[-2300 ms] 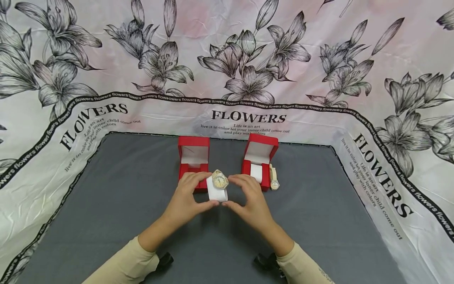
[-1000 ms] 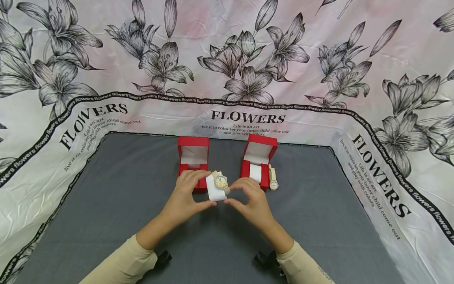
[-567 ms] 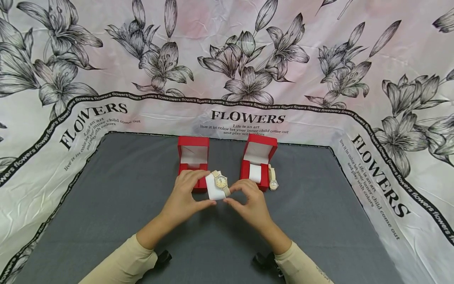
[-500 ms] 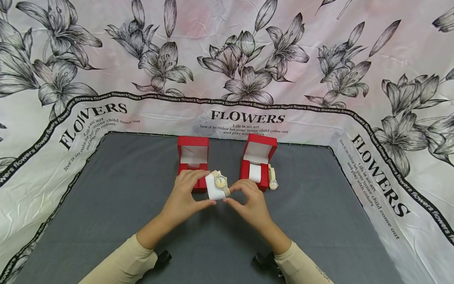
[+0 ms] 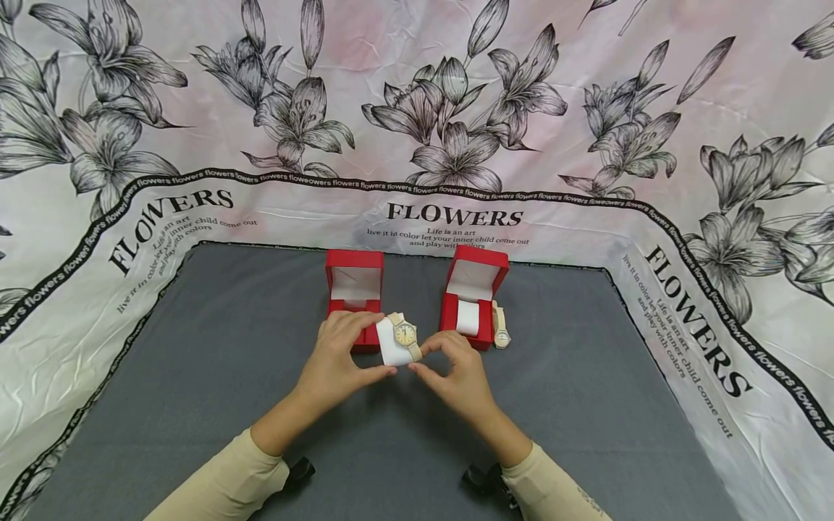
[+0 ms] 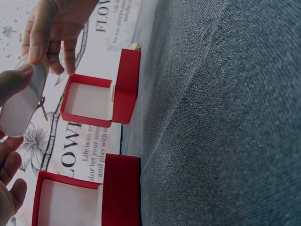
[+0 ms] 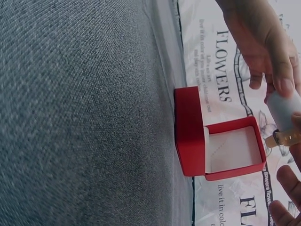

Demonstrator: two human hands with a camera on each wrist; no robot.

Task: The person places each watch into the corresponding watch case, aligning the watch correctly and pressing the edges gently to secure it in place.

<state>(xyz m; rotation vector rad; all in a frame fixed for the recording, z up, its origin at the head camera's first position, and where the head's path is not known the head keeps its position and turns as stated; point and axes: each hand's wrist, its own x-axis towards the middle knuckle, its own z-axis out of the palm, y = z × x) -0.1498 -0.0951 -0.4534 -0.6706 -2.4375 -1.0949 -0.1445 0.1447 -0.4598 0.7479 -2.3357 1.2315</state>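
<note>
Backdrop [image 5: 365, 43]: flower-printed cloth, lettered FLOWERS, hangs behind our grey-covered desk [image 5: 404, 449].
Left box [image 5: 355, 284]: stands open, red outside and pale inside the lid [image 5: 355, 258]; the left hand [image 5: 339, 354] hides much of its front.
Right box [image 5: 474, 281]: also red and open, with a spare cushion [image 5: 467, 317] seated in it and a spare watch [image 5: 501, 335] lying just beside its right wall.
Held watch [image 5: 405, 333]: we see it slantwise on a white cushion [image 5: 389, 351], raised over the desk between left hand and right hand [image 5: 459, 369].
Left-hand fingers: spread about as wide as the cushion is tall, pinching its left edge.
Right-hand fingers: a small gap apart, pinching the lower end of the strap [image 5: 415, 353] by the cushion's corner; from this angle we cannot tell whether the strap is buckled underneath.
Risk: if the right hand tugs the strap askew, we judge the watch could slip off; a slack left pinch could drop cushion and watch together.
Count: we make it two hands, two boxes, two watches, two cushions in view.
</note>
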